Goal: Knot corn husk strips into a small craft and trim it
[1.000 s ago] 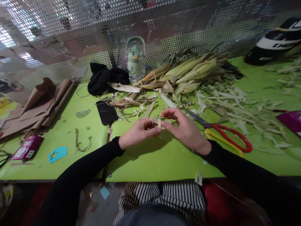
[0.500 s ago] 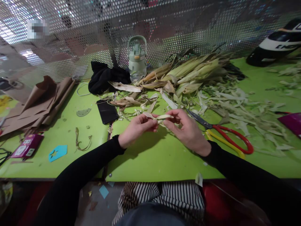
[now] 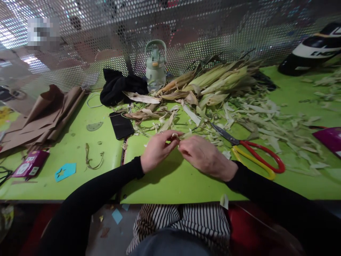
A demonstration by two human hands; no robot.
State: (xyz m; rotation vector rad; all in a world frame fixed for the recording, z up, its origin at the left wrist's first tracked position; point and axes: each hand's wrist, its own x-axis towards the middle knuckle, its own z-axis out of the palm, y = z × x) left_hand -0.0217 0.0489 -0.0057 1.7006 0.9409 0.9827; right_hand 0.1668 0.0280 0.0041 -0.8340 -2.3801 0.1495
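Both hands meet above the green table (image 3: 160, 186), a pale corn husk strip (image 3: 175, 135) between them. My left hand (image 3: 159, 148) is closed, pinching the strip between thumb and fingers. My right hand (image 3: 204, 154) is curled with its back up, closed on the same strip; its fingertips are partly hidden. Just right of that hand lie scissors (image 3: 241, 143) with one red and one yellow handle, blades pointing away. Cut husk pieces (image 3: 275, 133) are scattered behind and to the right. A pile of whole corn husks (image 3: 221, 81) lies farther back.
A phone (image 3: 121, 126), black cloth (image 3: 121, 87) and lidded bottle (image 3: 156, 69) stand or lie back left. Brown paper (image 3: 53, 113), a purple packet (image 3: 31, 164) and a blue tag (image 3: 65, 172) are at the left. A dark bottle (image 3: 306, 55) lies back right, before a perforated metal screen (image 3: 101, 39).
My right hand has turned over, back upward, and come in closer to the left. The left hand has shifted slightly right. The strip's right end is now hidden by the fingers.
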